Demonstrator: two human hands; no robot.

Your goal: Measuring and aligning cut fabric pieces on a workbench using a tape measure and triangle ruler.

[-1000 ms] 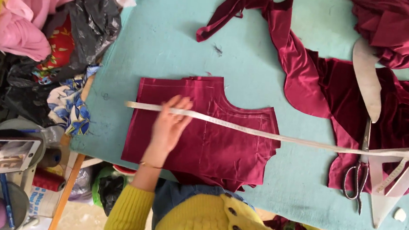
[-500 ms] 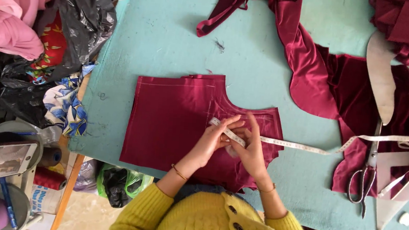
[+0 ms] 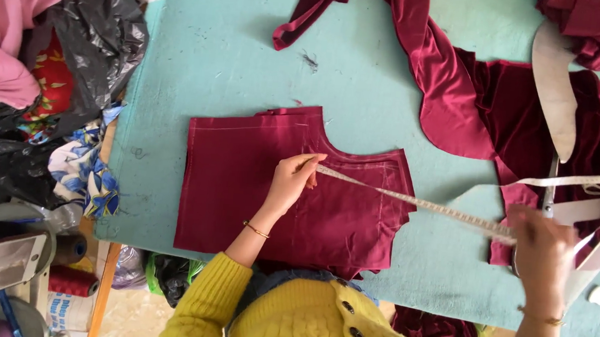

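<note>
Teal table (image 3: 237, 64), measuring tape (image 3: 412, 199) stretched between left hand (image 3: 290, 182), right hand (image 3: 540, 244)

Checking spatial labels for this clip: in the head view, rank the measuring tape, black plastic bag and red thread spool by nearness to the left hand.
From the left hand:
1. Measuring tape, pinched at its fingertips.
2. Black plastic bag, up-left at the table edge.
3. Red thread spool, lower-left, off the table; close to the bag's distance.

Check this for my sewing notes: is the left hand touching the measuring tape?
Touching. The head view shows the left hand pinching the measuring tape end against the maroon fabric piece.
</note>
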